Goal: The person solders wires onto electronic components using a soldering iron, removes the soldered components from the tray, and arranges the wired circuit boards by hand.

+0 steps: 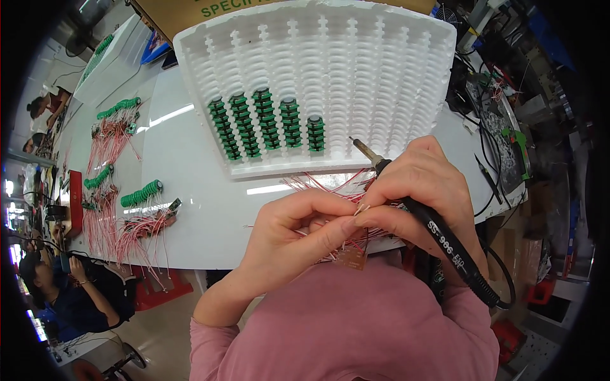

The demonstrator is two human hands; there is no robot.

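Close in front of my body, both hands meet at the fingertips. My left hand point(283, 232) is closed in a pinch on thin wires point(363, 208), whose pale ends stick up between the fingers. My right hand point(426, 190) pinches at the same spot and also holds a soldering iron point(454, 251) with a black handle, its metal tip pointing up and left, away from the wires. Below my fingers hangs a small brown circuit board point(351, 259). More red and white wires point(330, 185) spread out behind my hands, partly hidden by them.
A white foam tray point(356, 70) stands beyond my hands, with stacks of green ring-shaped parts point(262, 120) in its left rows. Bundles of wired boards point(149, 225) and green coils point(141, 193) lie on the white table's left side. Cables and a green-handled tool point(518, 149) are at right.
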